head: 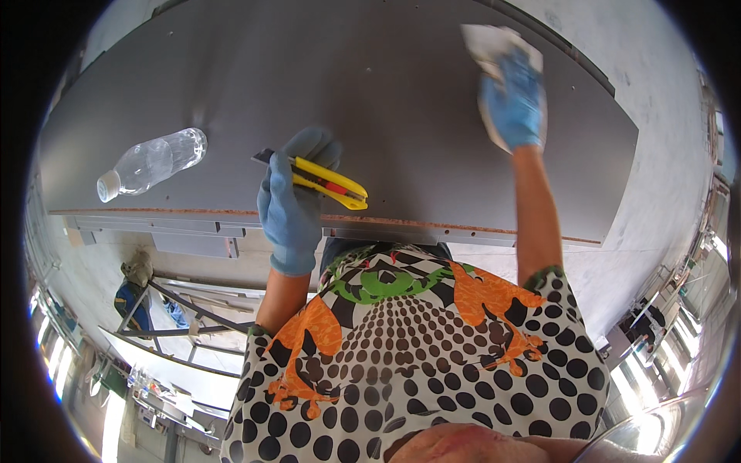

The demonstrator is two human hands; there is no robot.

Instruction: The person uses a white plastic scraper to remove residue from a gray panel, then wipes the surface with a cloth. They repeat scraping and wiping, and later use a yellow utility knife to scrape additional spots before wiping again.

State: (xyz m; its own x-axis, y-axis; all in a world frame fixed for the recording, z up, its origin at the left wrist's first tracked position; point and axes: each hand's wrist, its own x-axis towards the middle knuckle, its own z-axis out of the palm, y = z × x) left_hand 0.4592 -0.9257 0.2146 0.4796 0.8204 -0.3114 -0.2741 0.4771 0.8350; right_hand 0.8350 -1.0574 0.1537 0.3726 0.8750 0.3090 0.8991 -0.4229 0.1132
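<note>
My left hand [295,202], in a light blue work glove, holds a yellow snap-off utility knife [333,182] with a red part on its side; the blade end points left. My right hand [514,101], in a blue glove and slightly blurred, presses a white cloth [492,43] on the far right part of a large dark grey panel [370,110]. On the panel's left part lies a clear plastic bottle [159,161] on its side, its white cap towards the lower left. The panel's near edge shows bare particle board.
More grey panels [191,244] are stacked under the top one. Behind on the lower left stands a metal frame [197,318] with dark clothing [130,304] hung on it. A bench holding small items [156,393] is further off. Pale floor [648,69] surrounds the stack.
</note>
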